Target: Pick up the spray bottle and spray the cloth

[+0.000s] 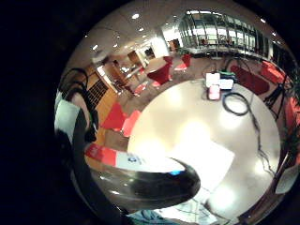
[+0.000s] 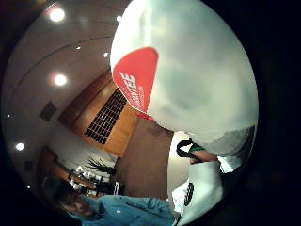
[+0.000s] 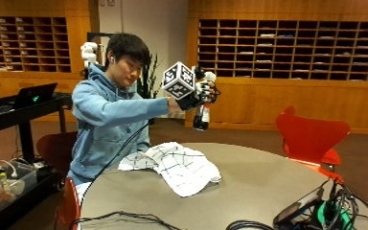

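Spray bottle [image 3: 201, 116] gripped in raised gloved right hand [image 3: 197, 93], cloth [image 3: 174, 165] on table [image 3: 260, 187]

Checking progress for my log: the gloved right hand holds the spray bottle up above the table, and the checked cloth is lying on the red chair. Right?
Not quite. The right hand does hold the spray bottle raised above the table, but the outside view shows the checked cloth lying on the table, not on the red chair.

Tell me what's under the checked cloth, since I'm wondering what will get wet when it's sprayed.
The cloth lies crumpled straight on the round table; only bare tabletop shows around it. Whatever might sit beneath its folds is covered. The spray bottle is held above it in the right hand.
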The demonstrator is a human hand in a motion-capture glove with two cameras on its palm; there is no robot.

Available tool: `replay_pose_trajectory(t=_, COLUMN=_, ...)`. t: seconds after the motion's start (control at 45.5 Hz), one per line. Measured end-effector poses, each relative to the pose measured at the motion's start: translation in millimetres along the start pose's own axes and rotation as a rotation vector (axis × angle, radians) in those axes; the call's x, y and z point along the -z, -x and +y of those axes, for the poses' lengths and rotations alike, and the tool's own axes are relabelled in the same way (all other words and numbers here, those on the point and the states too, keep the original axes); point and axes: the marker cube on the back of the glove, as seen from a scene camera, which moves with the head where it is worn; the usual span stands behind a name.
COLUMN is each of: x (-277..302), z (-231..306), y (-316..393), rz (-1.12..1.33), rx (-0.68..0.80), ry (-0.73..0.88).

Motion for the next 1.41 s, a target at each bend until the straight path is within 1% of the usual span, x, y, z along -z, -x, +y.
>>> replay_pose_trajectory(t=0.11, x=-31, z=5, y=5, rz=-0.121, rx=-0.029, ry=-0.04)
replay_pose_trajectory(t=0.22, x=-67, z=9, y=5, rz=-0.248, rx=-0.101, ry=-0.121)
replay_pose_trajectory(t=0.308, x=-93, z=17, y=1, rz=-0.303, rx=-0.142, ry=-0.161)
replay_pose_trajectory(t=0.462, x=-137, z=27, y=-12, rz=-0.318, rx=-0.19, ry=-0.205)
replay_pose_trajectory(t=0.726, x=-191, z=42, y=-33, rz=-0.272, rx=-0.228, ry=-0.204)
replay_pose_trajectory(t=1.034, x=-225, z=56, y=-51, rz=-0.265, rx=-0.227, ry=-0.18)
replay_pose_trajectory(t=1.165, x=-227, z=57, y=-51, rz=-0.258, rx=-0.209, ry=-0.154)
replay_pose_trajectory(t=1.407, x=-218, z=67, y=-50, rz=-0.21, rx=-0.154, ry=-0.058)
